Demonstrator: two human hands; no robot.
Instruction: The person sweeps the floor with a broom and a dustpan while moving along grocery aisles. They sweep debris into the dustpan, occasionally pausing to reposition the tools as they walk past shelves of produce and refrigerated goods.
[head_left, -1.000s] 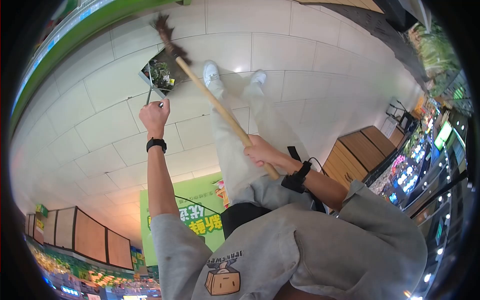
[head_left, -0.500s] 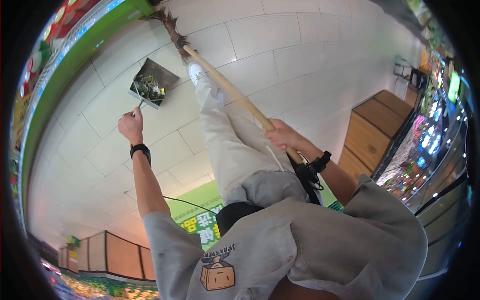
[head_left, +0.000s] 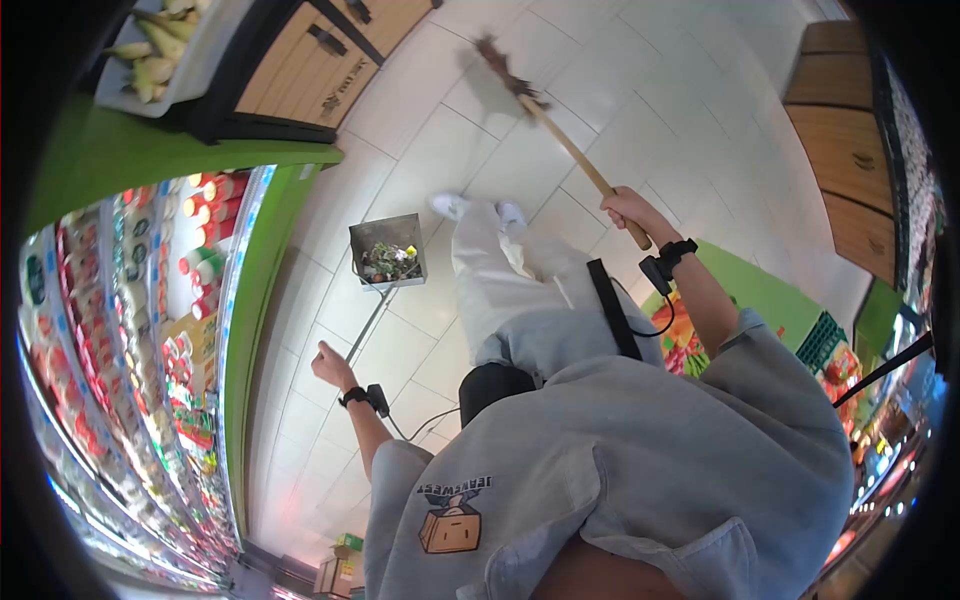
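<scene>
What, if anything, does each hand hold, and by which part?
Left hand: dustpan, by its handle's upper end. Right hand: broom, near the stick's top end.

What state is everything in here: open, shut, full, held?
Dustpan: partly filled with leafy debris.
Broom: held aslant; floor contact unclear.
Left hand: closed round the dustpan handle.
Right hand: closed round the broom handle.
Tray: holding vegetables.
Shelves: stocked.
Wooden cabinets: appear shut.

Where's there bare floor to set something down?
Mostly the tile floor between the broom and the wooden cabinet at picture right; a smaller patch between the dustpan and the upper-left cabinet. Crowded: inside the dustpan, with plant debris, and the stocked shelves.
</scene>
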